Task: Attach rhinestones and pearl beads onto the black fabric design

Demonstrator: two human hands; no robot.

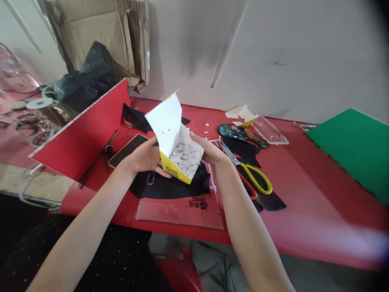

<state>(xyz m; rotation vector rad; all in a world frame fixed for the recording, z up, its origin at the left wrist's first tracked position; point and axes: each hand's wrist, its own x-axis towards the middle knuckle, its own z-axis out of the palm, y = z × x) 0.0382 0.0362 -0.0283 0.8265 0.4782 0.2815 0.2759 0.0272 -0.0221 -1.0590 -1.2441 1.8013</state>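
Between my two hands is a small yellow and white cardboard box [179, 174], its white lid [165, 117] standing up. Inside lie many small whitish round pieces [186, 157], too small to name. My left hand [148, 157] grips the box's left side, and my right hand [209, 149] holds its right side. The box is tilted toward me, above a piece of black fabric [173, 187]. A small wire clip-like piece [150, 177] shows below my left fingers. Under the fabric is a clear plastic sheet [182, 211] with dark lettering.
Scissors [255, 176] with yellow and red handles lie right of my right wrist, by dark fabric scraps [241, 149]. A clear plastic tray [272, 130] sits behind them. A red board [88, 134] stands left, a green board [352, 150] right. A cardboard carton [100, 28] leans at the wall.
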